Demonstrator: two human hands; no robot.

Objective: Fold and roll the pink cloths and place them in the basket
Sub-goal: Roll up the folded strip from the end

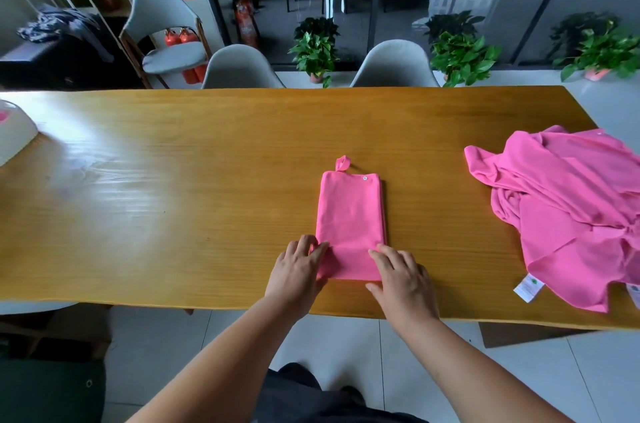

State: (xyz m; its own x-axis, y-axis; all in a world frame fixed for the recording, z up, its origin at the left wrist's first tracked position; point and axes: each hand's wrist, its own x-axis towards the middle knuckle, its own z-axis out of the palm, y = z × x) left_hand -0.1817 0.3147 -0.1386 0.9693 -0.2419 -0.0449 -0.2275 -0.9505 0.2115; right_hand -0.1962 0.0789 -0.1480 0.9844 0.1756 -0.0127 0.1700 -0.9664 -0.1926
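A pink cloth (pixel 350 215) lies folded into a narrow rectangle on the wooden table (pixel 173 180), with a small loop and a snap button at its far end. My left hand (pixel 298 270) rests on the cloth's near left corner, fingers straight. My right hand (pixel 401 275) lies flat over its near right corner. A heap of unfolded pink cloths (pixel 568 211) with white labels sits at the table's right end. The white basket (pixel 14 138) shows partly at the far left edge, something pink inside it.
Two grey chairs (pixel 239 68) stand behind the table's far edge, a third further back left. Potted plants (pixel 315 48) and red fire extinguishers (pixel 180 38) line the glass wall. A broad stretch of bare wood lies between the folded cloth and the basket.
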